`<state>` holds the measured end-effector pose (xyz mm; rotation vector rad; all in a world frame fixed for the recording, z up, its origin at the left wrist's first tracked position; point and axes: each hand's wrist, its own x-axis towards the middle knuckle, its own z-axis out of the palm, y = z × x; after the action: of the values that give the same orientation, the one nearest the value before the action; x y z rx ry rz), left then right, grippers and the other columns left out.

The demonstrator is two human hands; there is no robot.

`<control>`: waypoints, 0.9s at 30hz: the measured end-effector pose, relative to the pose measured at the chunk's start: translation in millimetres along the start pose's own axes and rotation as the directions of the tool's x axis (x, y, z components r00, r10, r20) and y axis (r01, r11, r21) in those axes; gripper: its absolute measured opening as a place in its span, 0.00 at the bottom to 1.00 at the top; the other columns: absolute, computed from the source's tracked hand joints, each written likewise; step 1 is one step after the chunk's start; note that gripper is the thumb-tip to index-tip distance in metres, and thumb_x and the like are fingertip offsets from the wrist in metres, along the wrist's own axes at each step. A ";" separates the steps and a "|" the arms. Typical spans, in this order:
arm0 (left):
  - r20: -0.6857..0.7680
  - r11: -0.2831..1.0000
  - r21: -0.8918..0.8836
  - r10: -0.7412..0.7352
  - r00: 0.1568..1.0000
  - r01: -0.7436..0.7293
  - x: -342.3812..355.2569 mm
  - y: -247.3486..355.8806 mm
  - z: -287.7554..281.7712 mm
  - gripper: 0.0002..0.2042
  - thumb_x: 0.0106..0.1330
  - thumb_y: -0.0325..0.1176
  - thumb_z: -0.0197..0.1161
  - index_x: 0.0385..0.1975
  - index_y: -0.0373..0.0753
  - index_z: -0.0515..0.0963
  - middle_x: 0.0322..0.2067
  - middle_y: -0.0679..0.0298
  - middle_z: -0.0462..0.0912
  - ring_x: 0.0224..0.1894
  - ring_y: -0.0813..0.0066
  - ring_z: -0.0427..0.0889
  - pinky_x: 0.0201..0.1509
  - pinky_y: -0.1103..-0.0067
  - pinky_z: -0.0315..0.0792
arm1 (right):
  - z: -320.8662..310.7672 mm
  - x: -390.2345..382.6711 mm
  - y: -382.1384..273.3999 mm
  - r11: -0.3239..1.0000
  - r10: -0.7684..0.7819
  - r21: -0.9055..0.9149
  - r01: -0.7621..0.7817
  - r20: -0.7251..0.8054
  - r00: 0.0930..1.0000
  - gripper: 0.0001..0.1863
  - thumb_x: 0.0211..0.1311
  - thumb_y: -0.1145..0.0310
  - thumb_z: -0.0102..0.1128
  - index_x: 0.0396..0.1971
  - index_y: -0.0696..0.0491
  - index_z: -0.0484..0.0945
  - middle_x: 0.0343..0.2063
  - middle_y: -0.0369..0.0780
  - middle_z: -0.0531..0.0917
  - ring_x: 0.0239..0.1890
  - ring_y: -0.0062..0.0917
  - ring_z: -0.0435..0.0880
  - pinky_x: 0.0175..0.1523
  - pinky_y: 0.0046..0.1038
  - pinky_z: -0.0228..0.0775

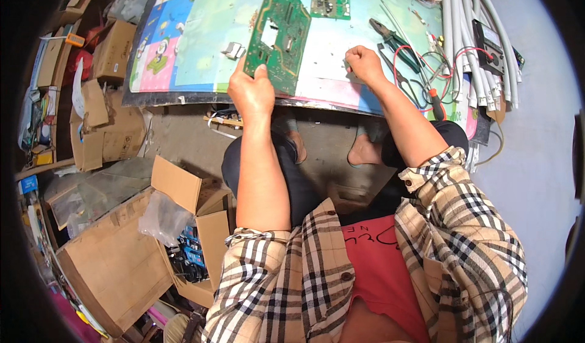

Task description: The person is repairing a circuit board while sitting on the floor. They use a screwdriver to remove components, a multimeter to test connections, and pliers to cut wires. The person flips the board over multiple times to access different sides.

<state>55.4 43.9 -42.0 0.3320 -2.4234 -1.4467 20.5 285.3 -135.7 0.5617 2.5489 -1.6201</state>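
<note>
One green board [292, 29] tilts over the table [201, 44], pinched in the left hand [251, 93]. The right hand [365, 65] is curled; what's inside, I can't tell. Pliers [390, 36] lie near it, then grey tubes [447, 14] and a meter [489, 45].

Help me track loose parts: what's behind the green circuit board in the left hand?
Around the green circuit board, the patterned mat shows; a brownish bit, too small to identify, peeks past the board's left edge. Whatever lies directly behind the board is covered.
</note>
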 end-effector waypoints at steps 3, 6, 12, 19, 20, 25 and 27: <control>-0.011 1.000 -0.009 0.027 1.000 -0.027 0.5 -2.7 0.5 0.13 0.56 0.22 0.59 0.41 0.35 0.79 0.28 0.52 0.83 0.33 0.62 0.83 0.40 0.72 0.72 | -32.4 -2.9 28.0 0.996 -0.064 -0.069 0.059 -0.068 0.996 0.10 0.56 0.67 0.55 0.28 0.58 0.80 0.17 0.39 0.81 0.20 0.22 0.81 0.31 0.25 0.72; -0.013 0.999 0.027 0.044 0.999 -0.043 0.9 1.6 -0.1 0.13 0.56 0.22 0.59 0.42 0.35 0.79 0.29 0.51 0.83 0.33 0.60 0.83 0.40 0.71 0.73 | -60.3 -12.9 62.6 0.997 -0.038 -0.064 0.033 -0.091 0.995 0.10 0.55 0.65 0.56 0.26 0.57 0.79 0.14 0.37 0.80 0.19 0.20 0.80 0.30 0.24 0.71; -0.130 0.981 0.064 0.190 0.973 -0.183 2.5 6.7 -0.5 0.14 0.57 0.20 0.57 0.43 0.33 0.78 0.31 0.50 0.83 0.34 0.58 0.84 0.40 0.70 0.73 | -76.9 -52.9 82.5 0.998 0.004 -0.067 -0.008 -0.064 0.998 0.09 0.57 0.68 0.56 0.25 0.58 0.78 0.15 0.37 0.79 0.17 0.20 0.79 0.29 0.24 0.70; -0.245 0.976 0.002 0.213 0.946 -0.219 8.6 -5.6 -10.2 0.06 0.60 0.22 0.59 0.36 0.31 0.78 0.27 0.61 0.83 0.26 0.75 0.77 0.33 0.77 0.71 | -16.1 -66.4 37.8 0.852 -0.392 -0.344 0.395 0.082 0.916 0.08 0.54 0.67 0.57 0.30 0.55 0.78 0.30 0.48 0.78 0.37 0.45 0.78 0.43 0.39 0.71; -0.245 0.984 -0.035 0.160 0.956 -0.174 8.7 -5.5 -11.0 0.08 0.59 0.22 0.58 0.37 0.31 0.78 0.27 0.60 0.83 0.27 0.74 0.78 0.34 0.76 0.72 | -6.0 -62.1 26.3 0.843 -0.425 -0.316 0.434 0.102 0.899 0.08 0.54 0.67 0.57 0.30 0.55 0.78 0.31 0.48 0.77 0.38 0.44 0.78 0.44 0.40 0.70; -0.273 0.987 -0.120 0.071 0.959 -0.108 10.2 -6.9 -13.0 0.09 0.58 0.22 0.57 0.38 0.31 0.78 0.26 0.61 0.82 0.26 0.74 0.78 0.33 0.75 0.71 | 23.3 -25.5 3.0 0.878 -0.287 -0.425 0.219 -0.102 0.953 0.20 0.49 0.72 0.65 0.43 0.60 0.72 0.44 0.54 0.71 0.42 0.50 0.77 0.49 0.38 0.71; -0.295 0.981 -0.146 0.080 0.952 -0.128 13.7 -8.9 -14.9 0.08 0.58 0.22 0.57 0.37 0.31 0.78 0.25 0.61 0.82 0.25 0.74 0.78 0.33 0.75 0.71 | 24.7 -12.1 2.8 0.848 -0.253 -0.487 0.211 -0.021 0.967 0.19 0.48 0.71 0.66 0.41 0.60 0.73 0.43 0.53 0.73 0.42 0.48 0.78 0.49 0.38 0.71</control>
<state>48.6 22.9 -41.3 0.3450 -2.0467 -1.4292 29.4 261.2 -146.0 0.2825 3.0248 -0.9450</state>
